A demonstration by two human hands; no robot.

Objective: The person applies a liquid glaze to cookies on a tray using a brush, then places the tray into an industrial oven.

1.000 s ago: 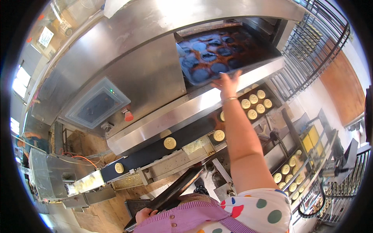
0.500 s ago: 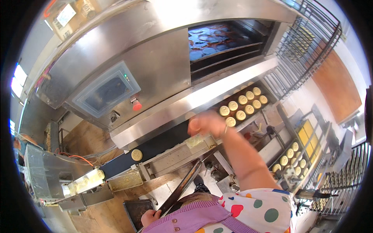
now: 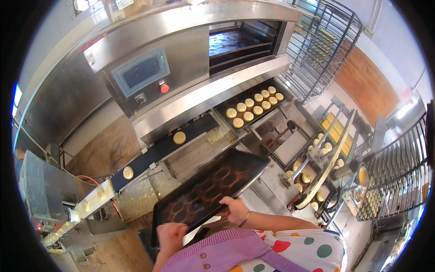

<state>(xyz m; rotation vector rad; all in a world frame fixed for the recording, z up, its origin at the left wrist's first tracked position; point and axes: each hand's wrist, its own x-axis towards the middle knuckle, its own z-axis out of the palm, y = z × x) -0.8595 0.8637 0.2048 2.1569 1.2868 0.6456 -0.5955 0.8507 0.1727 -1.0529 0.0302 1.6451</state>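
A dark baking tray [image 3: 210, 183] with round brown marks is held tilted in front of me. My left hand [image 3: 171, 235] is wrapped round its near left corner. On the near long edge, further right, my right hand [image 3: 236, 212] grips the same tray. Beyond it, a second baking tray [image 3: 220, 107] bears several round, pale yellow pastries [image 3: 258, 110] with stamped tops. Left of that tray runs a black conveyor belt [image 3: 156, 152], carrying a pastry [image 3: 179, 138] near its far end and another [image 3: 128, 172] near the white belt.
Behind the belt stands a steel machine with a screen [image 3: 141, 72], a red button [image 3: 164, 87] and an opening with shelves [image 3: 242, 45]. A wire rack [image 3: 312, 50] is at the far right. Another machine with pastries [image 3: 306, 178] beneath metal bars lies to my right.
My right hand has come back from the conveyor's end to the held tray. That tray has risen into full view, now in both hands. Pastries on the belt have advanced. My view has shifted.
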